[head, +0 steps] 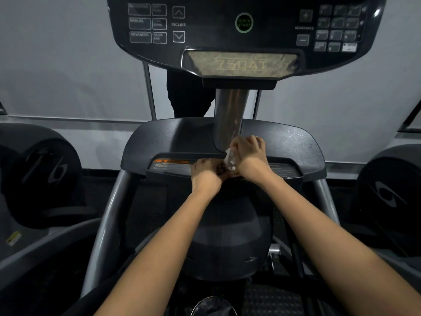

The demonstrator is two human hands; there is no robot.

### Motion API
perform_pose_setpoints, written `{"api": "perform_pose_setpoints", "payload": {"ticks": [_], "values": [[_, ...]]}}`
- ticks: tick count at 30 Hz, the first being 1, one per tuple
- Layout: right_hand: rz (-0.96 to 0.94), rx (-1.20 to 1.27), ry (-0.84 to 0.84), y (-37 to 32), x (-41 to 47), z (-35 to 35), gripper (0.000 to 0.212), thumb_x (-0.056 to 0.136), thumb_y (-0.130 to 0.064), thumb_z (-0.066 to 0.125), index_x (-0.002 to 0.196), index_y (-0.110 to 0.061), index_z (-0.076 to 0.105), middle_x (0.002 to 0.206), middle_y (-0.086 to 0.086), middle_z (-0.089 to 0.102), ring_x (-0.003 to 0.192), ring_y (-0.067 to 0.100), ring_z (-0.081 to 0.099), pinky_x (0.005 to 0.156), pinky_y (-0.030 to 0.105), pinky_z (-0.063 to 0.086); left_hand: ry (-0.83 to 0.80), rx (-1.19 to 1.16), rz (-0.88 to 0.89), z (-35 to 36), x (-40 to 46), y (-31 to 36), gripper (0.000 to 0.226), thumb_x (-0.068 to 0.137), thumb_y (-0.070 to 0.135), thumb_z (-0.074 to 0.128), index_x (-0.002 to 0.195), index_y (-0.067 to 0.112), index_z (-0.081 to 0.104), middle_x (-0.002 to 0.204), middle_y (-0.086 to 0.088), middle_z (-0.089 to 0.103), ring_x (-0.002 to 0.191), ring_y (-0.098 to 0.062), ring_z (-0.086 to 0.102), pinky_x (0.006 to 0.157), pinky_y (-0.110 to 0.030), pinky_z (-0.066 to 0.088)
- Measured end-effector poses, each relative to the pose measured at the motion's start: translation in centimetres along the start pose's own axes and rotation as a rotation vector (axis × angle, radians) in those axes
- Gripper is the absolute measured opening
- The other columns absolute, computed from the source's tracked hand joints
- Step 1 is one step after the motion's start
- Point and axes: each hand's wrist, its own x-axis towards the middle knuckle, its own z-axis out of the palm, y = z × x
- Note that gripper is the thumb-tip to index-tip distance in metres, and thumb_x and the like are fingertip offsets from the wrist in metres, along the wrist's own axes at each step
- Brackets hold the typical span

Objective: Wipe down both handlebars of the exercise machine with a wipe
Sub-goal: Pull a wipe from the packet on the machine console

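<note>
Both my arms reach forward over the exercise machine (296, 144). My left hand (206, 172) and my right hand (250, 156) meet in front of the grey centre post (230, 110). Between them is a small whitish wipe packet (230, 159), pinched by the fingers of both hands. The right hand sits slightly higher and farther than the left. A grey metal handlebar (107, 222) runs down the left side, and another handlebar (325, 201) runs down the right, partly hidden by my right forearm. Neither hand touches a handlebar.
The black console (243, 23) with buttons and a dusty ledge hangs above. An orange warning label (170, 161) lies left of my hands. Similar dark machines (41, 174) stand on both sides. A dark bin or cup rim (213, 304) shows at the bottom.
</note>
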Motion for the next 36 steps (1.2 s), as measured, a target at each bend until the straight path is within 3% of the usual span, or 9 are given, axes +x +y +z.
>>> {"api": "perform_pose_setpoints", "payload": {"ticks": [5,7,8,11,16,21,24,31,36], "values": [[0.094,0.328,0.264,1.4,0.9,-0.5,0.005,0.094,-0.015,0.044,0.096,-0.020,0.046,0.102,0.008,0.052,0.099,0.028,0.050,0.077,0.032,0.044,-0.016,0.046,-0.021,-0.2,0.0,0.3,0.040,0.078,0.050,0.065,0.103,0.020,0.069,0.105,-0.009,0.068,0.107,-0.028,0.054,0.088,-0.033,0.035],[0.141,0.487,0.255,1.7,0.9,-1.7,0.009,0.094,-0.008,0.044,0.097,-0.017,0.045,0.103,0.009,0.052,0.087,0.018,0.054,0.068,0.020,0.048,-0.016,0.050,-0.031,0.0,0.0,0.1,0.039,0.078,0.052,0.064,0.103,0.023,0.068,0.108,-0.006,0.067,0.109,-0.025,0.053,0.092,-0.033,0.035],[0.175,0.600,0.258,1.8,0.8,-2.2,0.011,0.095,-0.005,0.042,0.096,-0.014,0.046,0.100,0.007,0.051,0.082,0.012,0.053,0.070,0.016,0.047,-0.006,0.053,-0.027,0.1,0.0,0.0,0.039,0.078,0.053,0.064,0.103,0.023,0.067,0.107,-0.005,0.067,0.109,-0.025,0.053,0.092,-0.033,0.035],[0.261,0.831,0.319,2.4,0.6,-2.9,0.025,0.098,-0.005,0.037,0.082,-0.022,0.043,0.088,0.004,0.049,0.084,0.015,0.050,0.076,0.027,0.046,0.021,0.010,-0.004,0.0,-0.3,0.0,0.045,0.080,0.049,0.064,0.114,0.020,0.057,0.107,-0.008,0.065,0.108,-0.027,0.053,0.097,-0.035,0.032],[0.299,0.338,-0.014,4.4,0.8,-0.6,0.017,0.092,-0.003,0.048,0.099,-0.017,0.054,0.100,0.008,0.059,0.084,0.022,0.057,0.058,0.021,0.047,0.108,-0.184,0.086,-0.4,-0.9,-0.1,0.074,0.075,0.038,0.073,0.136,0.021,0.034,0.120,0.001,0.059,0.112,-0.018,0.055,0.107,-0.043,0.031],[0.174,-0.189,-0.274,3.9,1.0,1.6,0.038,0.084,-0.007,0.058,0.113,-0.032,0.060,0.114,0.002,0.064,0.100,0.026,0.062,0.072,0.028,0.043,0.056,0.245,0.364,-1.2,-0.7,0.5,0.039,0.092,0.041,0.050,0.126,0.022,0.055,0.136,0.004,0.050,0.132,-0.020,0.033,0.111,-0.035,0.014],[0.128,-0.288,-0.261,3.8,1.2,1.5,0.040,0.083,-0.009,0.058,0.112,-0.036,0.060,0.114,0.000,0.063,0.101,0.025,0.061,0.071,0.026,0.041,-0.094,0.329,0.307,-1.5,-0.5,0.7,0.036,0.097,0.040,0.037,0.119,0.024,0.060,0.125,0.002,0.059,0.129,-0.018,0.035,0.111,-0.033,0.009],[0.099,-0.334,-0.283,3.7,1.2,1.6,0.042,0.084,-0.004,0.059,0.109,-0.037,0.061,0.115,0.000,0.062,0.099,0.024,0.062,0.070,0.030,0.044,-0.067,0.278,0.241,-2.4,-0.5,-0.6,0.032,0.098,0.034,0.037,0.110,0.022,0.065,0.113,-0.007,0.064,0.114,-0.020,0.048,0.106,-0.027,0.013],[0.109,-0.345,-0.296,3.6,1.2,1.7,0.038,0.088,-0.008,0.056,0.114,-0.034,0.059,0.120,0.002,0.059,0.104,0.025,0.059,0.074,0.030,0.041,-0.058,0.321,0.225,-3.1,-1.2,-0.8,0.032,0.098,0.035,0.038,0.114,0.023,0.063,0.115,-0.009,0.062,0.116,-0.023,0.045,0.104,-0.031,0.016]]}}
